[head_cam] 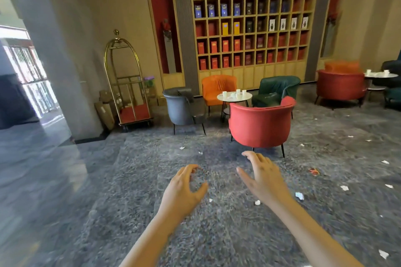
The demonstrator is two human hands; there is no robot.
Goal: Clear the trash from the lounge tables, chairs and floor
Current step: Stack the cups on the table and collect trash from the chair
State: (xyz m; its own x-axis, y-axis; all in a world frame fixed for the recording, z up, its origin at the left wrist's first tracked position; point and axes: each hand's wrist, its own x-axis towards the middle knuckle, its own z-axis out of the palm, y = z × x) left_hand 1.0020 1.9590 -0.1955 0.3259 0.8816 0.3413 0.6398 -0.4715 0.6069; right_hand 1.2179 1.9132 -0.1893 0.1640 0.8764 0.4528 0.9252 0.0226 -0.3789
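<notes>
Right hand (pixel 263 176) above carpet (pixel 217 234), paper scrap (pixel 299 196) beside its wrist

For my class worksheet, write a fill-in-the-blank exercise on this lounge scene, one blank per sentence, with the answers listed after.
The nearest armchair is coloured ____.
The white cups stand on a round ____.
The left hand and right hand both hold ____.
The gold luggage cart stands to the ____ of the grey armchair.
Missing words: red, table, nothing, left.

floor (pixel 152 180): grey speckled | scraps (pixel 299 195): white | near chair (pixel 260 128): red | trolley (pixel 128 84): gold
</notes>
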